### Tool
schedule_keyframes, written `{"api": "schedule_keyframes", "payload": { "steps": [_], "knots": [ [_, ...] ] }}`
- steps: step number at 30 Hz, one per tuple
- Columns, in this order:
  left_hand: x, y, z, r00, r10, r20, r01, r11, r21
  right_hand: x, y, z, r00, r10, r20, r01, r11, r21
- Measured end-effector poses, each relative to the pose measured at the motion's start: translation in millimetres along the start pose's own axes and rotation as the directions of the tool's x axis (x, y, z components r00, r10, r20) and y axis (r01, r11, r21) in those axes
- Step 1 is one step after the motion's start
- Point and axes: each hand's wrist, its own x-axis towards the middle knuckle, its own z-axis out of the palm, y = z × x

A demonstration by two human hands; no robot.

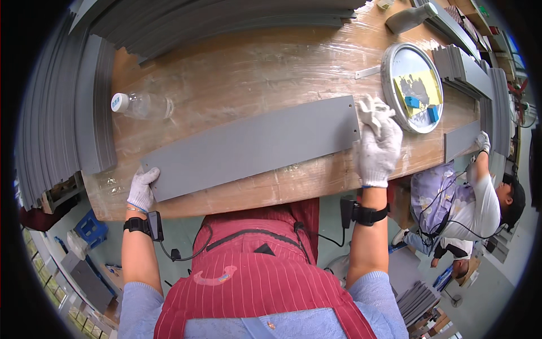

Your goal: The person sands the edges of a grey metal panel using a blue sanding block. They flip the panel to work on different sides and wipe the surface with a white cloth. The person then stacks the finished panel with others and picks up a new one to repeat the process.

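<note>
A long grey panel (254, 147) lies slantwise across the table in front of me, with small holes near its right end. My left hand (142, 187), in a white knit glove, grips the panel's left end, thumb on top and the other fingers out of sight beneath. At the opposite end, my gloved right hand (378, 152) is closed around a crumpled white cloth (376, 108), right beside the panel's corner. Whether this hand also touches the panel, I cannot tell.
The table (226, 73) is covered in clear film. A bottle (144, 105) lies at left. A round lid (389, 85) holds a yellow sheet and blue blocks. Stacked grey panels (51, 113) stand left, far and right. A co-worker (468, 198) handles another panel (460, 140) at right.
</note>
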Motion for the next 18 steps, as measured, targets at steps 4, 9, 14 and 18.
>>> {"api": "schedule_keyframes", "payload": {
  "steps": [4, 9, 14, 18],
  "knots": [
    [1.8, 3.5, 7.0, 1.000, 0.016, -0.009, -0.016, 1.000, 0.014, -60.3, -104.1, 79.4, 0.809, -0.375, 0.453, 0.395, 0.917, 0.054],
    [4.2, 8.7, 2.0, 0.998, -0.052, 0.021, 0.052, 0.999, 0.012, -95.4, -130.8, 128.7, 0.641, -0.264, 0.721, 0.407, 0.913, -0.028],
    [4.5, 4.1, -5.3, 0.998, -0.049, 0.040, 0.048, 0.999, 0.023, -49.0, 22.4, 49.4, 0.999, -0.009, 0.052, 0.032, 0.889, -0.458],
    [6.4, 5.4, 0.9, 0.999, -0.027, 0.041, 0.027, 1.000, 0.017, -23.2, 117.3, -81.0, 0.955, 0.298, 0.018, -0.247, 0.823, -0.512]
  ]
}}
